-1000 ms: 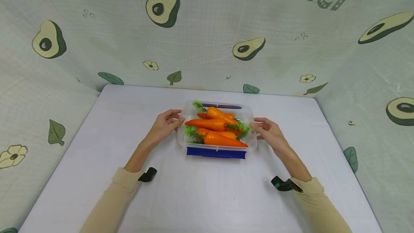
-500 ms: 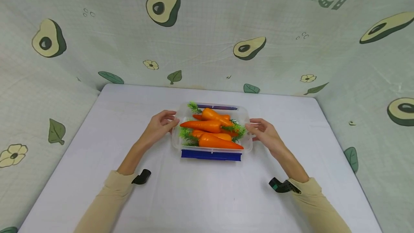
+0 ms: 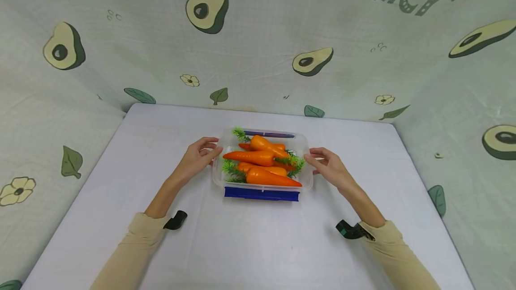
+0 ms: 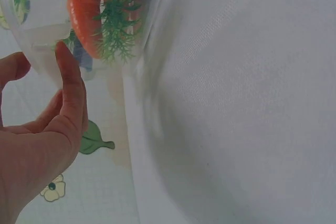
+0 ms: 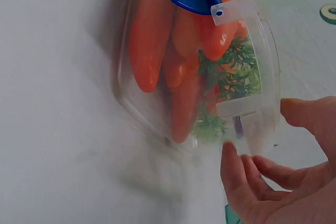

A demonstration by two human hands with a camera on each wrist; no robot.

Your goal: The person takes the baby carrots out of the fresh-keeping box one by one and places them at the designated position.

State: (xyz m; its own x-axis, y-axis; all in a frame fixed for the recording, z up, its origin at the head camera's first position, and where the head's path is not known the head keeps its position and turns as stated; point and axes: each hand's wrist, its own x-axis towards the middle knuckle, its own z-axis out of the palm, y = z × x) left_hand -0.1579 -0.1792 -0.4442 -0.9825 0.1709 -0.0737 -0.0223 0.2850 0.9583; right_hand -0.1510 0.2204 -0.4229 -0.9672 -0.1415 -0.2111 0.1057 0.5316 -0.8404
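A clear plastic food container [image 3: 263, 187] with blue side latches holds several orange toy carrots [image 3: 258, 158] with green leafy tops. My left hand [image 3: 199, 158] grips its left end, thumb at the rim and fingers beneath it. In the left wrist view, the thumb and fingertips of that hand [image 4: 52, 108] meet the container's rim on either side. At the opposite end, my right hand [image 3: 328, 167] pinches the rim the same way. The right wrist view has its thumb [image 5: 302, 114] against the outer edge and the fingers curled under. A blue latch [image 3: 262, 193] hangs unfastened along the near side.
The container is near the middle of a white-covered table [image 3: 258, 245]. A pale cloth wall [image 3: 258, 35] printed with avocados and leaves rises behind the table and along both sides. Both wrists carry a small black camera mount [image 3: 176, 220].
Both hands have shifted the container a little to the left and slightly toward me, mostly in the first half second. Their grip on its ends looks the same.
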